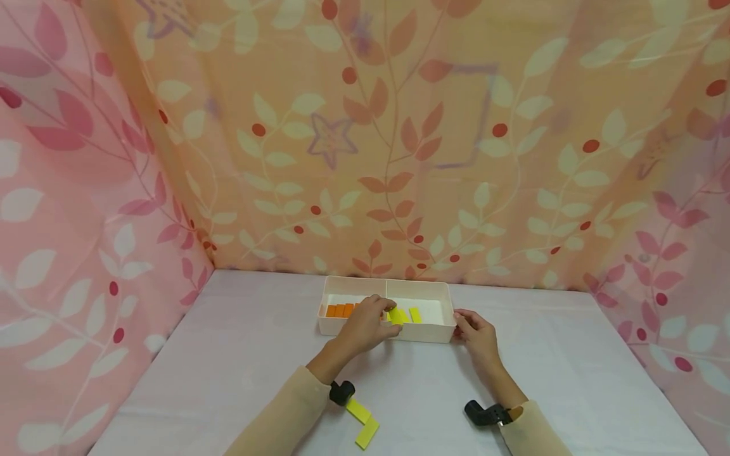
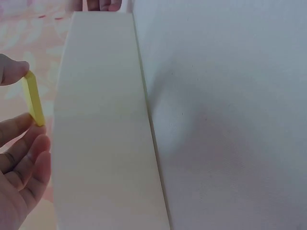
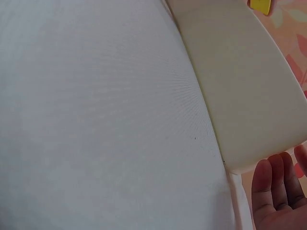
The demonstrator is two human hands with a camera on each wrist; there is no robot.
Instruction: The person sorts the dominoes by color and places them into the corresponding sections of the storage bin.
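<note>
Over the divided box, my left hand (image 1: 365, 324) pinches a yellow rectangular block (image 2: 32, 98) between thumb and fingertips. Seen from the left wrist, that block stands on edge above the front wall (image 2: 103, 120) of the box. The white box (image 1: 424, 333) has two compartments. Orange blocks (image 1: 339, 311) line up in its left one, partly hidden behind my left hand. In the right compartment lie yellow blocks (image 1: 415, 315). My right hand (image 1: 479, 339) holds the box's right end, thumb and forefinger at the front corner and the other fingertips against the end wall.
Two yellow blocks (image 1: 359, 411) lie on the white tablecloth (image 1: 416, 399) near my left wrist, angled against each other. Close behind the box hangs a leaf-patterned curtain (image 1: 388, 209), and similar cloth stands at both sides. Each wrist wears a black camera (image 1: 342, 392).
</note>
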